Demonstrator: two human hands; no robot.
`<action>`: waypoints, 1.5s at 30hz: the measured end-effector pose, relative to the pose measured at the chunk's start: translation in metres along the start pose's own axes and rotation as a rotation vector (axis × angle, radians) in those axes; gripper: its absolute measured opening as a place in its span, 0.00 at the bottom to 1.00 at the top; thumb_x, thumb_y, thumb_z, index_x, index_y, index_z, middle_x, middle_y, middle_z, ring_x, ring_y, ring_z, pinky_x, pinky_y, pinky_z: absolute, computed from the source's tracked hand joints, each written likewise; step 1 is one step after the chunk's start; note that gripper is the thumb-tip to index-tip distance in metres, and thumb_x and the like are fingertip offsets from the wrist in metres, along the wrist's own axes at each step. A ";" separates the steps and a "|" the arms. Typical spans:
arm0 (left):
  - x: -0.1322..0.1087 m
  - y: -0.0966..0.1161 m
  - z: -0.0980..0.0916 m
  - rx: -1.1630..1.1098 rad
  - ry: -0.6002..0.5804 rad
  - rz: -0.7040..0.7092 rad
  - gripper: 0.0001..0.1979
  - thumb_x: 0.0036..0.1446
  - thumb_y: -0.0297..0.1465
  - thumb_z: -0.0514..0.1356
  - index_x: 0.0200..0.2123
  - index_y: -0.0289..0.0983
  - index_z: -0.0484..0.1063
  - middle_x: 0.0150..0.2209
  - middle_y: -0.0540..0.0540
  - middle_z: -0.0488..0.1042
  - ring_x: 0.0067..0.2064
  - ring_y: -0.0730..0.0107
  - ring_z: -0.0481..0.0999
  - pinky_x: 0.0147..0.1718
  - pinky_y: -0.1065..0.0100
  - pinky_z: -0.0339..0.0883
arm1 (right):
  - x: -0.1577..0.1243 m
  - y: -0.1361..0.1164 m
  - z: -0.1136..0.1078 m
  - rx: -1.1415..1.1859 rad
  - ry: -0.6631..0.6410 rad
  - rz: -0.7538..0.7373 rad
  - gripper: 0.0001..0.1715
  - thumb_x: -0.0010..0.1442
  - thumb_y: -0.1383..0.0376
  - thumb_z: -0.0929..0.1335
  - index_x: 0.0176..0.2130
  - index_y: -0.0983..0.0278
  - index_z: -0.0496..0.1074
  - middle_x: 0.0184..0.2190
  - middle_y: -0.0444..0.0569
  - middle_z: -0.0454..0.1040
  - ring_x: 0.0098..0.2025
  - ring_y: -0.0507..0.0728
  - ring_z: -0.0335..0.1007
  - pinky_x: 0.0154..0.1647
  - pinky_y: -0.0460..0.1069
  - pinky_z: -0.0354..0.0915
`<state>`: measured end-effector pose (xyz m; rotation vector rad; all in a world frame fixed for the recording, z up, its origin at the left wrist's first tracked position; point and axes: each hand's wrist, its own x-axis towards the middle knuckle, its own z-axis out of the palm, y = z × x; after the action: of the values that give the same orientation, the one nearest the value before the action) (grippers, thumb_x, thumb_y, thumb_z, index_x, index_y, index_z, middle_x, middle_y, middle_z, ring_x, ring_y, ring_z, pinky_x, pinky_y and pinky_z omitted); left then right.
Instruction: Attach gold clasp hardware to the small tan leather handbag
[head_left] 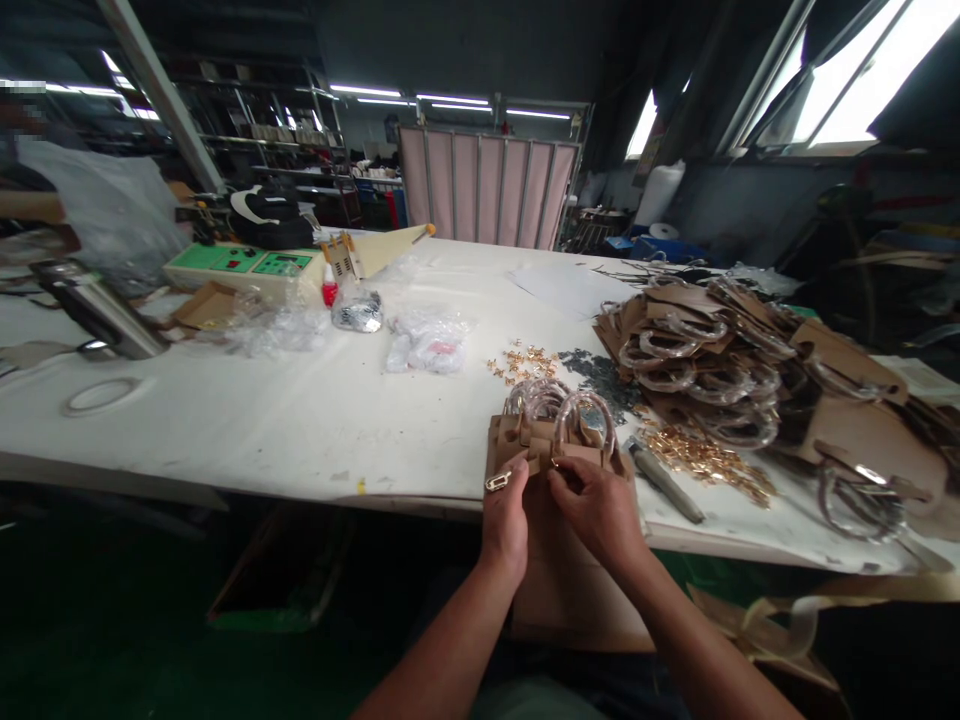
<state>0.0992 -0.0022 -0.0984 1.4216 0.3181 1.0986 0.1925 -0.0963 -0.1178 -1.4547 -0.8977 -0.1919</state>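
A tan bag piece with two plastic-wrapped ring handles lies over the table's near edge, hanging toward my lap. My left hand is closed, pinching a small gold metal clasp at the piece's left flap. My right hand is closed too, its fingers pinching the tan flap just below the handles. The two hands nearly touch.
A pile of tan pieces with ring handles fills the right of the white table. Gold fittings and a metal tool lie by my right hand. Plastic bags, a green machine and a tape ring sit left.
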 end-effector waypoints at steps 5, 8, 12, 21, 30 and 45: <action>-0.002 0.003 0.001 -0.007 -0.030 0.001 0.19 0.60 0.41 0.65 0.51 0.37 0.80 0.56 0.39 0.78 0.62 0.52 0.73 0.63 0.55 0.64 | 0.003 -0.006 0.000 0.021 0.007 0.019 0.16 0.64 0.58 0.66 0.47 0.60 0.80 0.40 0.47 0.80 0.38 0.54 0.76 0.39 0.45 0.68; -0.003 0.005 0.002 -0.007 -0.057 0.010 0.19 0.61 0.40 0.65 0.51 0.38 0.80 0.56 0.40 0.78 0.62 0.52 0.73 0.63 0.56 0.63 | 0.003 -0.008 0.000 0.074 0.030 0.027 0.17 0.64 0.58 0.66 0.48 0.60 0.78 0.42 0.46 0.79 0.40 0.54 0.77 0.41 0.45 0.69; -0.004 0.005 0.001 0.039 -0.069 0.027 0.19 0.62 0.41 0.64 0.51 0.37 0.80 0.55 0.40 0.78 0.61 0.52 0.73 0.63 0.55 0.63 | 0.005 -0.007 -0.001 0.088 -0.004 0.027 0.15 0.64 0.57 0.66 0.45 0.61 0.77 0.40 0.46 0.79 0.39 0.53 0.76 0.41 0.45 0.68; -0.002 -0.001 -0.003 0.126 -0.013 0.040 0.18 0.61 0.43 0.63 0.48 0.36 0.79 0.50 0.41 0.80 0.55 0.55 0.76 0.59 0.58 0.64 | 0.009 -0.009 -0.003 0.011 -0.141 -0.011 0.14 0.68 0.59 0.63 0.43 0.60 0.76 0.41 0.45 0.78 0.43 0.52 0.74 0.45 0.45 0.64; -0.012 0.010 0.004 0.159 0.045 0.023 0.19 0.59 0.42 0.65 0.47 0.34 0.80 0.48 0.39 0.81 0.52 0.54 0.77 0.55 0.59 0.67 | 0.011 -0.005 0.004 -0.015 -0.150 0.088 0.20 0.64 0.53 0.62 0.44 0.59 0.78 0.41 0.46 0.79 0.41 0.54 0.75 0.47 0.48 0.67; -0.024 0.001 0.004 0.011 0.031 -0.051 0.21 0.52 0.39 0.70 0.44 0.31 0.81 0.41 0.36 0.83 0.43 0.53 0.81 0.44 0.61 0.73 | 0.007 0.024 0.013 -0.089 -0.246 0.102 0.30 0.58 0.43 0.59 0.45 0.55 0.79 0.44 0.47 0.79 0.48 0.62 0.78 0.51 0.55 0.72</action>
<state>0.0893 -0.0231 -0.1072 1.3996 0.3813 1.0797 0.2067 -0.0778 -0.1342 -1.6270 -1.0198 0.0248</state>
